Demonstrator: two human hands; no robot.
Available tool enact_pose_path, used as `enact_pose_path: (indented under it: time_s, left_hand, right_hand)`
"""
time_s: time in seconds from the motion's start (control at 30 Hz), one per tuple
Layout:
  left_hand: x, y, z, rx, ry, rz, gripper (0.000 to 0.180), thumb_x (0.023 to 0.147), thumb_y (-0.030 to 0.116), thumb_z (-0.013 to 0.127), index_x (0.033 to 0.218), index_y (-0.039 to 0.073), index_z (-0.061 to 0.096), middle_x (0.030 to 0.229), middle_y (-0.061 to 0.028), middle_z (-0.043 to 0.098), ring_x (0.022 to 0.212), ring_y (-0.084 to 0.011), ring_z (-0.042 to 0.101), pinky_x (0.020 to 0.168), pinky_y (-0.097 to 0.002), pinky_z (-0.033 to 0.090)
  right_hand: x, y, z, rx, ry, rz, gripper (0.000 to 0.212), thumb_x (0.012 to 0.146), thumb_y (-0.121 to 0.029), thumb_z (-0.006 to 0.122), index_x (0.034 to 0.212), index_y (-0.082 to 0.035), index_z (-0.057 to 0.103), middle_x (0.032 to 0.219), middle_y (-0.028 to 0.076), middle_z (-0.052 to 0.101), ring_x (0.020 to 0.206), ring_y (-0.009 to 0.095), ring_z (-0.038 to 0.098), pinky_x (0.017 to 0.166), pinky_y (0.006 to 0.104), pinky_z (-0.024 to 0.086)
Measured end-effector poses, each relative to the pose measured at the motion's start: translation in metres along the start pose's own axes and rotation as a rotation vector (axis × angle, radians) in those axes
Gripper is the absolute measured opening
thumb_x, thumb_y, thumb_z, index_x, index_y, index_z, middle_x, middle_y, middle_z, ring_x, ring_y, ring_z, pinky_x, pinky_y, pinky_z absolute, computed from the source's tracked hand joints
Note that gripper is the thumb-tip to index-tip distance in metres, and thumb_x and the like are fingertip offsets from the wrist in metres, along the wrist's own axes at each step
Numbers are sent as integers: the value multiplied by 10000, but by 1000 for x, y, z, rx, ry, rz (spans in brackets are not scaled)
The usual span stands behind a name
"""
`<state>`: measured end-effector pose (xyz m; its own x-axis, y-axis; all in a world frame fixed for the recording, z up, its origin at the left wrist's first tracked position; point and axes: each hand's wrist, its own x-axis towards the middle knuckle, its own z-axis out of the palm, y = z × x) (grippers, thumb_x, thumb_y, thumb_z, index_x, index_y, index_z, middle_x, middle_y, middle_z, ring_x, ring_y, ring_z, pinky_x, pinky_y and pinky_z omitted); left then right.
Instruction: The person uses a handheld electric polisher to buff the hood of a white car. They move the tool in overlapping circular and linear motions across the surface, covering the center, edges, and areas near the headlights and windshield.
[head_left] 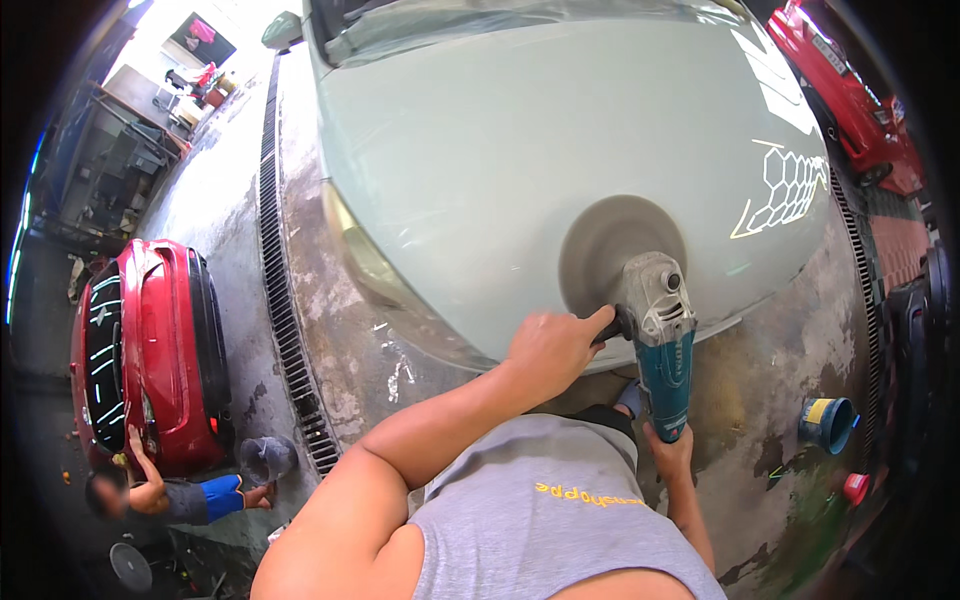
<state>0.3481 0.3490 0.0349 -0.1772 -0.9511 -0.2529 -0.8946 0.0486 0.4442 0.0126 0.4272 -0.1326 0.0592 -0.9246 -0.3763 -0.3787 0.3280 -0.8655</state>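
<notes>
A teal and grey power polisher [664, 370] rests its round brown pad [598, 250] on the pale grey-green car hood [480, 150]. The pad's surface looks smeared, as if spinning. My left hand [556, 347] is wrapped around the black side handle, just left of the polisher's head. Around the rear end of the body closes my right hand [668, 452], its fingers partly hidden by the tool. Hazy marks show on the hood, along with bright reflections of hexagon-shaped lights [785, 195] at the right. A headlight [365, 245] lies at the hood's left edge.
To the left, a person [165, 495] crouches touching a red car [165, 350], near a grey bucket [267, 459]. Drain grates [283, 340] run along the floor. At right stand a teal bucket [828, 425] and small red container [855, 488]; another red car [850, 90] is beyond.
</notes>
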Motion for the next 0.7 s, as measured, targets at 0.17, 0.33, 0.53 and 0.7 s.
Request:
enact_pose_path:
  time_s: [0.17,0.33,0.53,0.7]
  left_hand:
    - [-84,-97,-52,8,22,-50,527,1033,425,696,1500,209,579,876,-139,782,871,-400,765,771,-525,591]
    - [-123,-159,-83,73,73,-70,520,1032,440,696,1494,219,605,907,-167,783,887,-384,772,789,-519,599]
    - [-124,-173,-80,35,31,15,531,1019,428,710,1501,233,606,942,-164,790,911,-393,773,796,-529,598]
    - [-117,-180,-87,55,-52,50,544,1004,441,725,1505,259,618,962,-166,799,925,-401,772,812,-524,601]
  right_hand:
    - [-58,-35,105,-105,-125,-69,500,930,-348,842,1257,-2,690,1019,84,751,892,174,693,842,346,572]
    - [-85,-57,164,333,-265,-105,622,1115,-597,505,1403,-46,523,911,49,634,751,112,579,670,282,493]
    - [-113,-53,193,421,-220,-81,561,1142,-550,465,1390,-49,511,900,63,631,724,120,580,653,288,492]
    - [-128,-47,213,435,-159,-62,524,1159,-513,438,1375,-43,520,896,74,642,697,126,585,642,279,490]
